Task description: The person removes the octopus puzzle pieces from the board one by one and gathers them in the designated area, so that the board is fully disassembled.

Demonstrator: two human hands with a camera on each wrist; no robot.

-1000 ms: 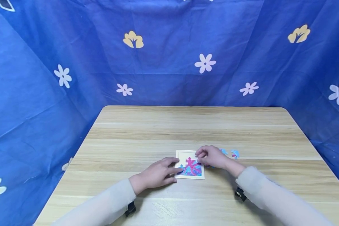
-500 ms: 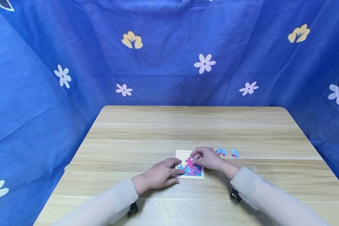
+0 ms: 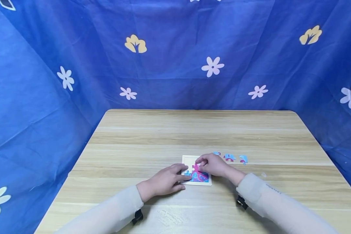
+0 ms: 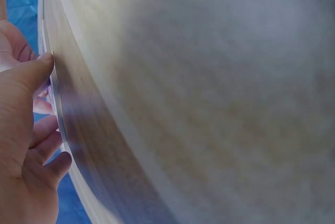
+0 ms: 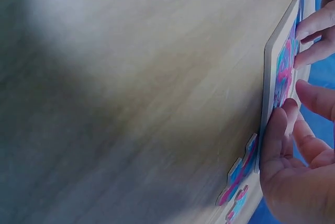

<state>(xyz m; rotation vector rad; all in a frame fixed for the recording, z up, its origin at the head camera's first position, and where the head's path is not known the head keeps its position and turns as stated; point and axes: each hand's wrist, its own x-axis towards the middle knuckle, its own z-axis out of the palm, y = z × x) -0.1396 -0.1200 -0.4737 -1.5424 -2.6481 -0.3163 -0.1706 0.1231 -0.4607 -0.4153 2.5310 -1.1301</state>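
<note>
Near the middle of the pale wood-grain table [image 3: 152, 136]: flat, square, off-white puzzle tray [image 3: 188, 160] with a raised rim. Near part of the tray occupied by interlocked flat puzzle pieces [image 3: 199, 177] in blue, purple and pink; bare off-white base visible at the far left. Adjoining the bare base, above the filled near row: bright pink knobbed puzzle piece [image 3: 195, 166].

At the left edge of the tray: left hand [image 3: 166, 180], fingers spread wide and nearly straight, fingertips over the rim and the fitted pieces, thumb just beside the near-left corner.

Over the right part of the tray: right hand [image 3: 214, 165], fingers bent, thumb and index fingertips set narrow, close beside the pink piece. Grip on a piece between these tips: cannot tell, contact point hidden in both the head and right wrist views.

To the right of the tray, flat on the table in a loose row: small blue-and-pink loose piece [image 3: 217, 153] near the right hand, wider blue-and-pink loose piece [image 3: 229, 157], light blue loose piece [image 3: 243, 159] farthest right.

On both forearms: pale long sleeves [image 3: 117, 205]. Behind the table: deep blue cloth [image 3: 169, 42] with white and yellow floral prints.
</note>
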